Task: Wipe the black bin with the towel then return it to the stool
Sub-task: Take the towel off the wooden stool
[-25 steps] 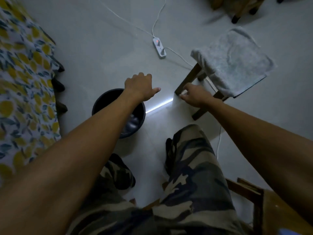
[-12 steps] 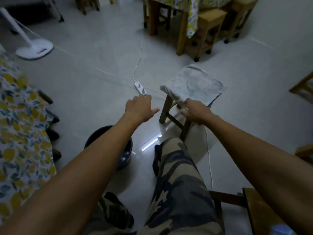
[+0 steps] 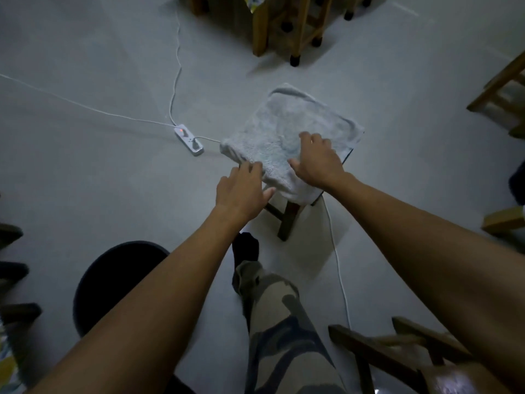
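Note:
A pale grey towel (image 3: 287,123) lies spread over the seat of a small wooden stool (image 3: 288,220) in the middle of the floor. My right hand (image 3: 318,162) rests flat on the towel's near part, fingers spread. My left hand (image 3: 241,189) is at the towel's near left edge, fingers apart and touching the cloth; whether it grips is unclear. The black bin (image 3: 113,277) stands on the floor at lower left, partly hidden behind my left forearm.
A white power strip (image 3: 189,139) with cables lies left of the stool, and a white cable (image 3: 339,268) runs along the floor on its right. Wooden table and stool legs (image 3: 284,27) stand beyond. Another wooden chair (image 3: 397,354) is at lower right. My camouflage-trousered leg (image 3: 278,322) stretches forward.
Both hands have moved forward from beside the stool's legs onto the towel. The view has tilted, so the bin now sits lower left.

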`<state>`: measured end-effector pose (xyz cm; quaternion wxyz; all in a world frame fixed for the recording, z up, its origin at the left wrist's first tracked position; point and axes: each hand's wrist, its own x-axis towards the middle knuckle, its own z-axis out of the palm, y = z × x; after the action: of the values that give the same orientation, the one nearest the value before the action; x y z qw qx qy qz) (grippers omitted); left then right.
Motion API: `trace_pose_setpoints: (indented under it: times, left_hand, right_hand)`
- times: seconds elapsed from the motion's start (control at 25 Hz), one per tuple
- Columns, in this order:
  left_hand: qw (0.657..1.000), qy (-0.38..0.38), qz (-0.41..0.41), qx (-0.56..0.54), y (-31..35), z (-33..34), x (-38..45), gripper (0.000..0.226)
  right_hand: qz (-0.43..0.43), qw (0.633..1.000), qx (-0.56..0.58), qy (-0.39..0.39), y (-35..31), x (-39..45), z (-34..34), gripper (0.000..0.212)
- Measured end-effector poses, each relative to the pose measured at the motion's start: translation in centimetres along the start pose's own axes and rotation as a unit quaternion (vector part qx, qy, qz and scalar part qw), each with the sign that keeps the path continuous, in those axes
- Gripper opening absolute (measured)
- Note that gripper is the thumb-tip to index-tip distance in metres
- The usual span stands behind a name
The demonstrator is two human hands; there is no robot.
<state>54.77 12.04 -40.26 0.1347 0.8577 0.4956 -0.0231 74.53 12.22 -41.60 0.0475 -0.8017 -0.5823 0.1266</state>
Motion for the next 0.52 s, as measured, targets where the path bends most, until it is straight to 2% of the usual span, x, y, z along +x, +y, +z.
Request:
trace_pose_setpoints:
  times: [0.2,0.36,0.52]
  left_hand:
    - [1.000,-0.004,-0.023,-0.008,-2.0,3.0,2.1,0.059]
    - [0.997,-0.027,-0.068,0.001,-4.6,3.7,-0.6,0.064]
    - [0.994,-0.031,-0.107,0.018,-6.0,2.2,-5.5,0.068]
  right_hand:
    - [0.014,1.000,-0.025,-0.011,-0.3,4.9,2.9,0.066]
    - [-0.014,0.998,0.007,0.063,-0.8,3.5,4.3,0.033]
    - [-0.040,0.997,0.024,0.059,-1.6,0.8,3.0,0.016]
